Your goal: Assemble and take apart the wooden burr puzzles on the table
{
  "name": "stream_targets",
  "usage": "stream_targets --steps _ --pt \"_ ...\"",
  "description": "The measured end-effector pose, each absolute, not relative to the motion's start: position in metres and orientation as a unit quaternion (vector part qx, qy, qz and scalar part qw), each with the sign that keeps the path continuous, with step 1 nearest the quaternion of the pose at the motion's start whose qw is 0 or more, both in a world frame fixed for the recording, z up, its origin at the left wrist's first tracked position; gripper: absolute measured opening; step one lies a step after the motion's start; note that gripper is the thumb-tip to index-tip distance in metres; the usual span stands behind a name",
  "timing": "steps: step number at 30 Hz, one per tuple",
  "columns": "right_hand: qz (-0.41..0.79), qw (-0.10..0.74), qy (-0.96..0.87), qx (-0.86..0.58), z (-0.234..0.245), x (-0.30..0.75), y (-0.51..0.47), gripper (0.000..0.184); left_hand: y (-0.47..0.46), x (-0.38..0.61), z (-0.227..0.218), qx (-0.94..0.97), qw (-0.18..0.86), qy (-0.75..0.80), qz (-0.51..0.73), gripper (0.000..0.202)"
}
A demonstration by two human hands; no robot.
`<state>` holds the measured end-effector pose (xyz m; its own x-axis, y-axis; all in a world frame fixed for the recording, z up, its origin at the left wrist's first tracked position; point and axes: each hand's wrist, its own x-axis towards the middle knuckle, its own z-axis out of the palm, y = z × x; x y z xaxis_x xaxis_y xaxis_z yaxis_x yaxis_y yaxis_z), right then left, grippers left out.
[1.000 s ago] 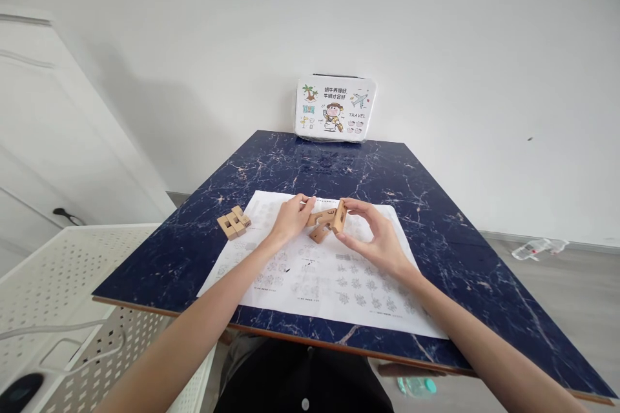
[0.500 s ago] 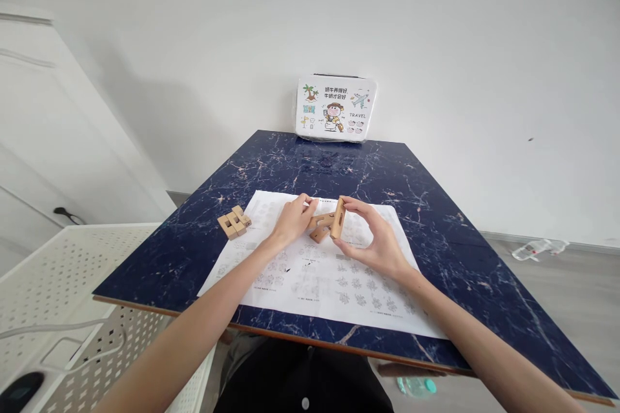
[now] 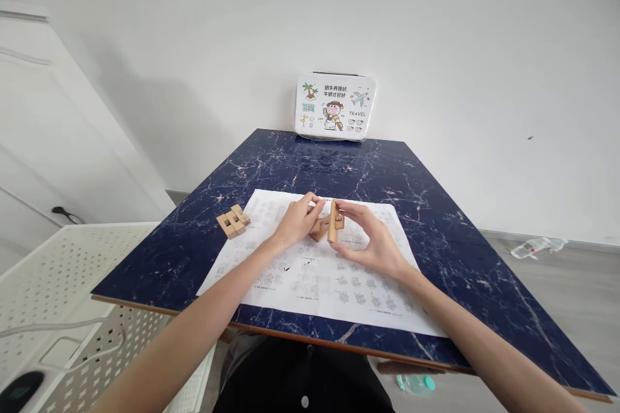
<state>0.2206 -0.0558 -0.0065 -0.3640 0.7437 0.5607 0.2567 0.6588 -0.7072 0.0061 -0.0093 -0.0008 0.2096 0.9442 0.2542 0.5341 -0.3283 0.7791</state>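
Holding a wooden block (image 3: 332,222) above the middle of the paper (image 3: 290,300), pinched end to end in the right hand (image 3: 375,242), with the grip parted only to the block's length, thumb at the near end and fingers at the far. Sitting close against the notched blocks (image 3: 318,230) just beside the left hand (image 3: 296,219), with thumb and forefinger drawn together; cannot tell about a firm hold there, being half hidden. Could slip from so narrow a pinch and drop onto the pieces beside. Could jam or knock them askew if pressed together crookedly, with notches screened by fingers. Might drag or crease the paper through a shifting forearm, upsetting the stack of blocks (image 3: 233,222) resting across the sheet's left edge

Showing a dark mark, perhaps an E, behind the held block. Printed on the paper with drawings and captions too small to make out. Farther out, at the far edge of the bench (image 3: 194,251), reading "TRAVEL" and "奶牛养得好, 牛奶才会好" on the white case (image 3: 334,106). Marked with red but not legible on the bottle (image 3: 537,248), lying on the floor to the right
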Motion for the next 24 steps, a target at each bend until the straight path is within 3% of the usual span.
stream_targets --steps 24 --pt "0.253 0.419 -0.813 -0.317 -0.003 0.219 -0.063 0.074 -0.027 0.026 0.0 0.694 0.315 0.465 0.45 0.03"
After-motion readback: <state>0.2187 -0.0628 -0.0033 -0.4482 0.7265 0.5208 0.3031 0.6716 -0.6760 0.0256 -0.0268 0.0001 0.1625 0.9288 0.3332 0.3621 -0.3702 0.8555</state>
